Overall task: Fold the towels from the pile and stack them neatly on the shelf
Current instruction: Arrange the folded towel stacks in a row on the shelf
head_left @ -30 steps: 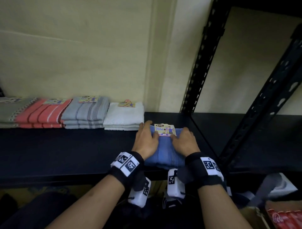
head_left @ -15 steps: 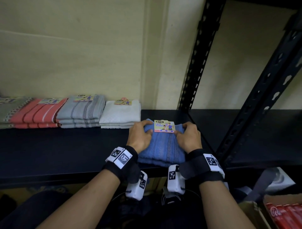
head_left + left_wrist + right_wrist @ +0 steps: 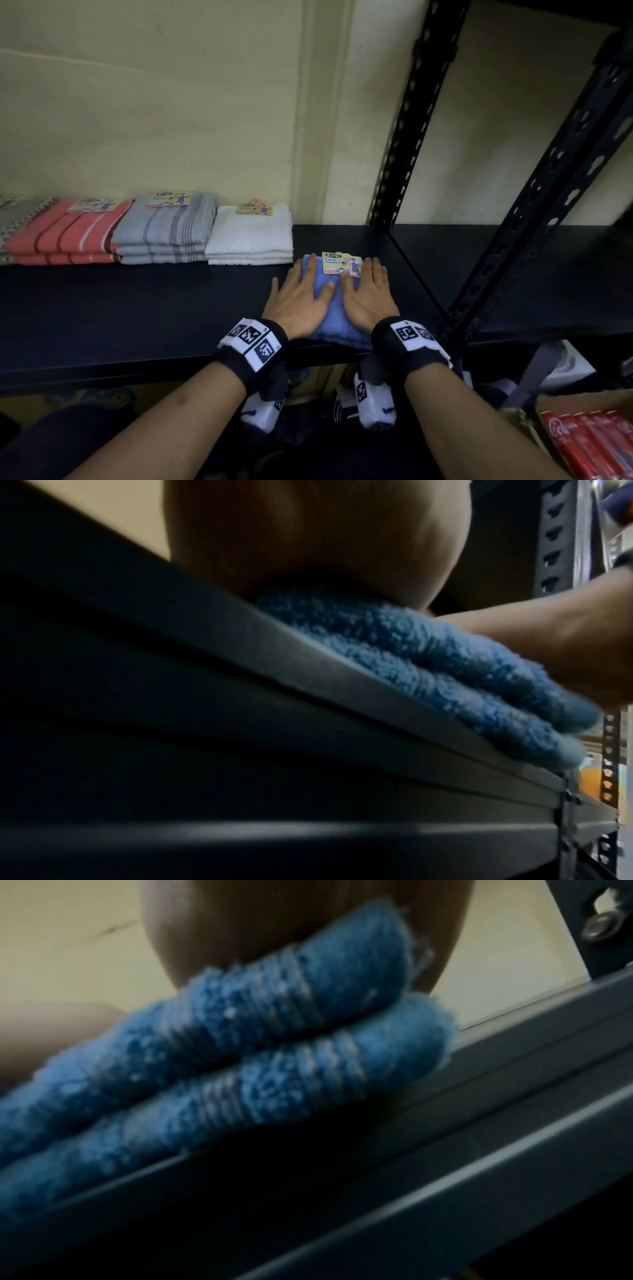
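A folded blue towel (image 3: 337, 318) with a paper label (image 3: 342, 263) lies on the black shelf (image 3: 137, 308), its near edge at the shelf's front lip. My left hand (image 3: 298, 298) lies flat on its left half, fingers straight. My right hand (image 3: 368, 294) lies flat on its right half. In the left wrist view the blue towel (image 3: 428, 664) shows its folded layers under the palm. The right wrist view shows the towel (image 3: 257, 1042) in two thick folds on the shelf edge (image 3: 479, 1096).
Folded towels line the back of the shelf: a white stack (image 3: 251, 236), a grey striped stack (image 3: 164, 229), a red striped stack (image 3: 65, 236). A black slotted upright (image 3: 407, 113) stands behind right, another upright (image 3: 548, 178) nearer. A box of red cans (image 3: 589, 442) sits low right.
Both hands gripped the towel's far corners by the label; now they lie flat on top with fingers straight. The towel sits slightly farther back on the shelf.
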